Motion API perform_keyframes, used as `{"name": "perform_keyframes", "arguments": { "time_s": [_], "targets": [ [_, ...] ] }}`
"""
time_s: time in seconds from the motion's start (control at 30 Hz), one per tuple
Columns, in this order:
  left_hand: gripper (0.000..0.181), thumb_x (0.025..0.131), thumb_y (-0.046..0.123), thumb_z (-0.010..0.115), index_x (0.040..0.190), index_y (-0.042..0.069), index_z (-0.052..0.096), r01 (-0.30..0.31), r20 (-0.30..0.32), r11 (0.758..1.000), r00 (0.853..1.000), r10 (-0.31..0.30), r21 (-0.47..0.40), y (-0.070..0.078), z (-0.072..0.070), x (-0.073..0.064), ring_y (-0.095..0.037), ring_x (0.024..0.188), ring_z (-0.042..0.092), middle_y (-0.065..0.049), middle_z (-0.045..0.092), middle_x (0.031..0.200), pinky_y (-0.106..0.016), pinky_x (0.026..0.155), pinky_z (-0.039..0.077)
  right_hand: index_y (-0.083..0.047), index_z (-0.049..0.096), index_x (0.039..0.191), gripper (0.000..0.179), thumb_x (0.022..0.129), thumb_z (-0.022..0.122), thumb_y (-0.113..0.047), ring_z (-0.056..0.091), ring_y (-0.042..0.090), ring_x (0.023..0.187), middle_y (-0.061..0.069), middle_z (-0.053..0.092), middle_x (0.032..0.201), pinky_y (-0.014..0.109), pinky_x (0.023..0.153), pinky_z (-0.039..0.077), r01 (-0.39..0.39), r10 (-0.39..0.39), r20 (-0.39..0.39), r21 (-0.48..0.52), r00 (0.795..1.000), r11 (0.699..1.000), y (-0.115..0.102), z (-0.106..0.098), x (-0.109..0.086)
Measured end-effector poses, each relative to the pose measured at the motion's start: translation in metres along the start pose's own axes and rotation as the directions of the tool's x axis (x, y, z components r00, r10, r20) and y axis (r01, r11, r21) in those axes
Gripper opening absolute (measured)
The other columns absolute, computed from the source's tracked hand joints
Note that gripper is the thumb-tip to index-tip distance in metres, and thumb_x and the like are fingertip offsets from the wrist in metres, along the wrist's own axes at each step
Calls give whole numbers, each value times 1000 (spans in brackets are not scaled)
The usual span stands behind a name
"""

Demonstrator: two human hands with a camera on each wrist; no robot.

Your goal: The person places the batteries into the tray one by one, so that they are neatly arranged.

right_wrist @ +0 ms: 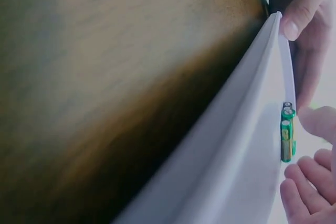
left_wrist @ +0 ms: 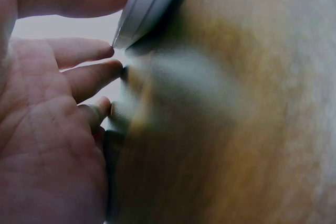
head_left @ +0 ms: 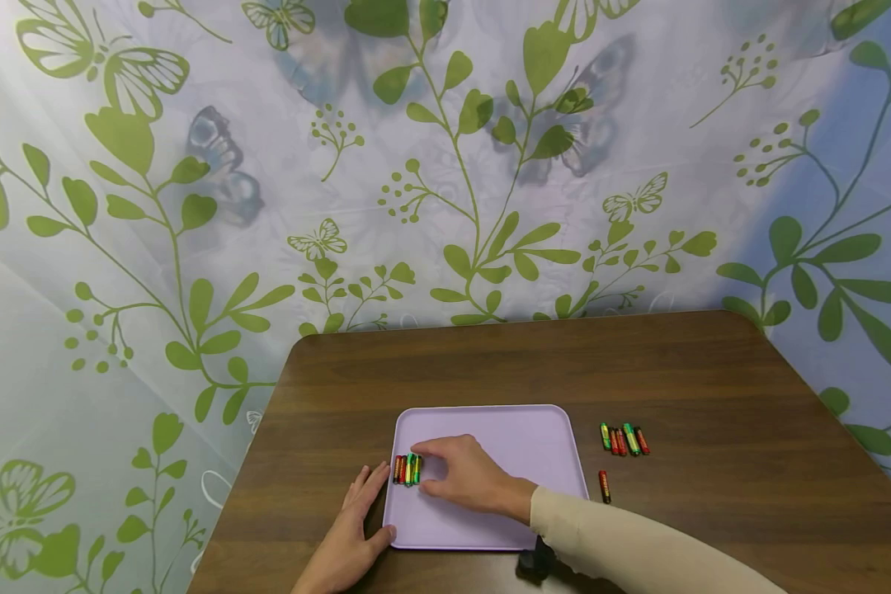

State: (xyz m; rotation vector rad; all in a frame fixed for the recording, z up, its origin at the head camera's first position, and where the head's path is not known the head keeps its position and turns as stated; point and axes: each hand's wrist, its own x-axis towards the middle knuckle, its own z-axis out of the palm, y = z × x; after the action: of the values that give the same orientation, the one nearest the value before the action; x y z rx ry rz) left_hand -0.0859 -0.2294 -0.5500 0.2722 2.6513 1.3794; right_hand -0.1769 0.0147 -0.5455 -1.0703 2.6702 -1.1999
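Note:
On the left side of a lilac tray [head_left: 501, 445], several small batteries [head_left: 401, 469] lie side by side in a row, red-and-black and green-and-gold. My right hand [head_left: 468, 474] reaches across the tray and pinches the rightmost battery [head_left: 418, 470] end to end between thumb and index finger. In the right wrist view, the thumb tip is right at the green batteries [right_wrist: 286, 135], and the other fingers are loosely bent below it. My left hand [head_left: 352, 528] rests at the tray's left edge, fingers extended, thumb against the near left corner. The left wrist view shows that thumb at the tray rim [left_wrist: 149, 9].
To the right of the tray, several more batteries [head_left: 624, 440] lie in a row on the brown wooden table [head_left: 683, 363]. Nearer, a single red-and-black battery [head_left: 605, 487] lies apart. A leaf-patterned curtain [head_left: 445, 206] hangs behind the table.

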Motion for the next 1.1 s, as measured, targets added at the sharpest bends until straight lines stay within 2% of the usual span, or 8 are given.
{"name": "perform_keyframes", "arguments": {
  "time_s": [0.27, 0.43, 0.7, 0.83, 1.1],
  "targets": [
    [88, 91, 1, 77, 170, 15, 41, 23, 8, 1000, 1000, -23, 3, -1, 1, 1, -47, 169, 12, -10, 38, 178, -82, 126, 15, -9, 74, 141, 56, 88, 91, -20, 75, 20, 124, 2, 78, 137, 38, 107, 61, 24, -26, 39, 47, 999, 999, 2, -16, -11],
    [88, 91, 1, 77, 169, 15, 42, 23, 3, 1000, 1000, -23, 18, -1, 1, 1, -47, 169, 13, -10, 39, 177, -81, 127, 15, -8, 75, 140, 57, 87, 92, -21, 77, 22, 120, 2, 78, 136, 38, 105, 61, 39, -40, 32, 49, 999, 998, 7, -25, -19],
    [87, 90, 0, 77, 169, 14, 42, 21, 2, 1000, 1000, -21, 14, 0, 0, 2, -46, 169, 13, -10, 39, 177, -79, 128, 17, -9, 75, 141, 57, 88, 93, -22, 79, 26, 117, 5, 78, 137, 38, 106, 61, -23, 18, 38, 122, 999, 992, 13, -42, -31],
    [87, 90, 0, 77, 169, 14, 43, 19, 4, 1000, 1000, -19, 2, 1, 0, 1, -46, 170, 12, -10, 39, 177, -78, 128, 16, -10, 75, 139, 57, 88, 93, -25, 79, 26, 117, 2, 79, 136, 38, 106, 61, -16, 12, 33, 118, 999, 993, 17, -51, -38],
    [88, 90, 0, 78, 169, 14, 43, 3, -3, 1000, 1000, -3, 2, -1, 0, 1, -45, 169, 13, -10, 39, 177, -78, 128, 16, -16, 75, 142, 62, 88, 93, -40, 78, 27, 120, -10, 76, 139, 44, 104, 62, -17, 16, 24, 65, 1000, 998, 27, -71, -55]
  ]
}}
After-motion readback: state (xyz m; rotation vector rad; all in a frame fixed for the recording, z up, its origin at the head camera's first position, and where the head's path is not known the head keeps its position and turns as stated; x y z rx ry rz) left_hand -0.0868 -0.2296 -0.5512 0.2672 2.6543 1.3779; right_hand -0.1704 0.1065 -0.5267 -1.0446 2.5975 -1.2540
